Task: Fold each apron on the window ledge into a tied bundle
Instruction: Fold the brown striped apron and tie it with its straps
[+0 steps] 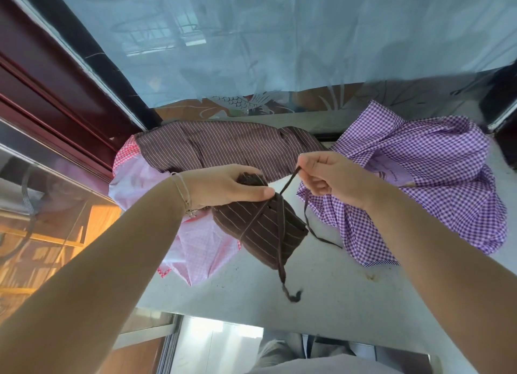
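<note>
With the left hand [223, 186] gripping the brown bundle [260, 228] above the window ledge [321, 289] and the right hand [333, 177] fingers pinching its strap [289, 182], tying is underway; the knot likely needs tightening next.

No text can be read anywhere. The purple checked apron [425, 177] bears a pale patch [391, 172] with a line of small script. It is too blurred to make out.
</note>
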{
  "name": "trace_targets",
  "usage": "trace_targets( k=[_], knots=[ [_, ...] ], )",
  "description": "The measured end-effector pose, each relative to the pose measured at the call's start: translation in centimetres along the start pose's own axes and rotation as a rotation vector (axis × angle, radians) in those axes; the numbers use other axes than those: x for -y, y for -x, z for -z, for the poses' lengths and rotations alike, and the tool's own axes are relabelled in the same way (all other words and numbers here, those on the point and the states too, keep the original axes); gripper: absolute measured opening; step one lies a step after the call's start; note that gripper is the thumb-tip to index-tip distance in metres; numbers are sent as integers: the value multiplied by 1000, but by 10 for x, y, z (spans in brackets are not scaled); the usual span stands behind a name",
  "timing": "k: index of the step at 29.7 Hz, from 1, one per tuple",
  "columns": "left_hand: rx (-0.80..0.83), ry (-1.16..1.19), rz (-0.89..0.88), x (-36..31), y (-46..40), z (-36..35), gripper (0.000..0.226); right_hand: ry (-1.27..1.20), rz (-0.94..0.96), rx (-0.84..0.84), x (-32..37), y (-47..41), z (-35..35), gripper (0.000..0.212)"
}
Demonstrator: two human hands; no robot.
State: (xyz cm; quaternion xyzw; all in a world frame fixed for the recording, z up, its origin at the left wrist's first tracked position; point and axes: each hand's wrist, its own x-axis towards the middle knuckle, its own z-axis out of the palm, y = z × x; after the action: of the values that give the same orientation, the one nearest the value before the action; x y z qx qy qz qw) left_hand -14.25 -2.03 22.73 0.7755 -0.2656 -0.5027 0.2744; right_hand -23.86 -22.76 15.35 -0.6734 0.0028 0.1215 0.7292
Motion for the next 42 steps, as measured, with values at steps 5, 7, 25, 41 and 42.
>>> trace_targets(
  k=[5, 7, 25, 41, 42],
  knots=[
    [-90, -210, -1, -3, -5, -16, 26, 143, 148, -30, 24, 1, -12, 39],
    [-196, -288, -32, -1, -10, -21, 30, 63, 178, -120, 21, 0, -17, 36],
    [-987, 317, -111, 33, -56, -43, 19, 749, 321, -702, -53, 5, -69, 15],
    [41, 793, -304, 71, -33, -77, 21, -239, -372, 100, -48, 36, -9, 32],
    [-8, 781, -273, 70, -32, -78, 17, -206, -365, 92, -42, 36, -11, 32]
  ],
)
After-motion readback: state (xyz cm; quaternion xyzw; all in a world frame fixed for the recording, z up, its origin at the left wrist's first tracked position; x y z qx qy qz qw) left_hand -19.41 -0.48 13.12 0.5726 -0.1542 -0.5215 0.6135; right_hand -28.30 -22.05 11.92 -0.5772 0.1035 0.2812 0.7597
